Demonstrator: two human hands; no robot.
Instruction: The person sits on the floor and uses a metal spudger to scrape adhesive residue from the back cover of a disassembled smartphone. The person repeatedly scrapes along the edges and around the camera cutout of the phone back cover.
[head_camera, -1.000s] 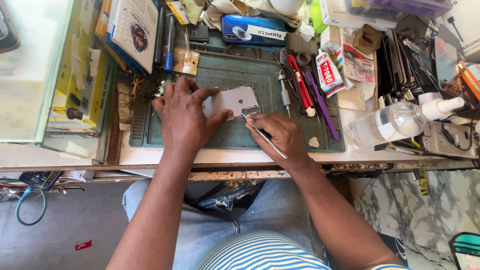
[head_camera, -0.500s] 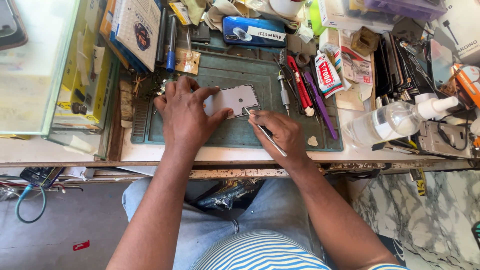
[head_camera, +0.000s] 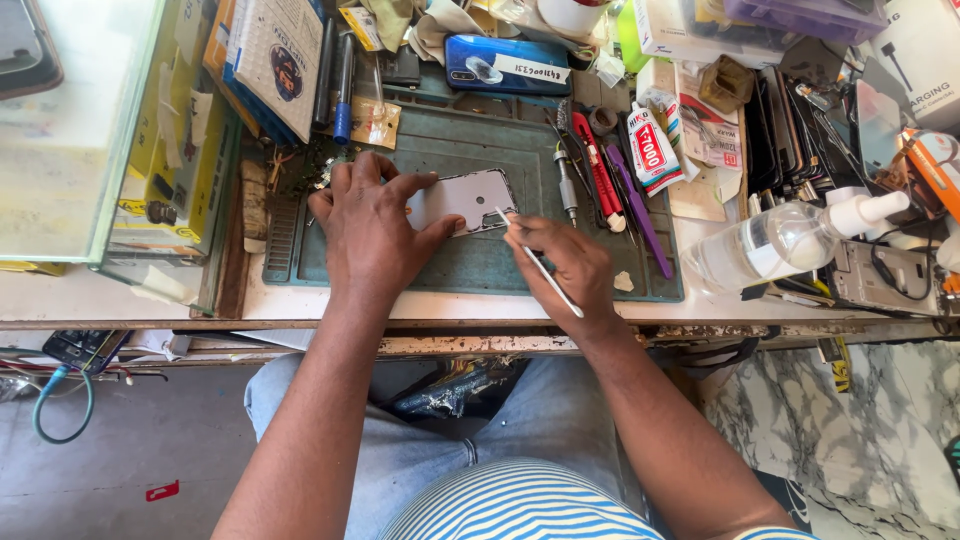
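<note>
Head view, looking down on my work. My left hand (head_camera: 372, 232) lies flat, fingers (head_camera: 362, 180) spread wide, pressing the pale lilac rectangular phone back panel (head_camera: 465, 200) against the dark green ribbed repair mat (head_camera: 480, 262) near the mat's middle; the hand pins the panel and does not grip it. My right hand (head_camera: 568, 265) is closed in a pen grip round a thin white prying stick (head_camera: 540, 265), whose tip touches the panel's right edge.

To do this step well, I judge that the left palm should bear straight down so the panel cannot slide, while the stick is kept at a shallow angle and led along the seam with light pressure, for a thin cover is likely to bend or crack if levered hard.

Just right of the panel, on the mat, lie a grey-handled screwdriver (head_camera: 566, 187), a red-handled tool (head_camera: 597, 172) and a purple plastic spudger (head_camera: 640, 210); these crowd the room for my right wrist. A small white and red glue tube (head_camera: 651, 150) stands beyond them. Near the tabletop (head_camera: 300, 305) edge, a clear spray bottle with a white nozzle (head_camera: 785, 240) lies on its side, close enough to my right forearm to be knocked. A blue phone with a white label (head_camera: 505, 66) lies at the mat's far edge.
</note>
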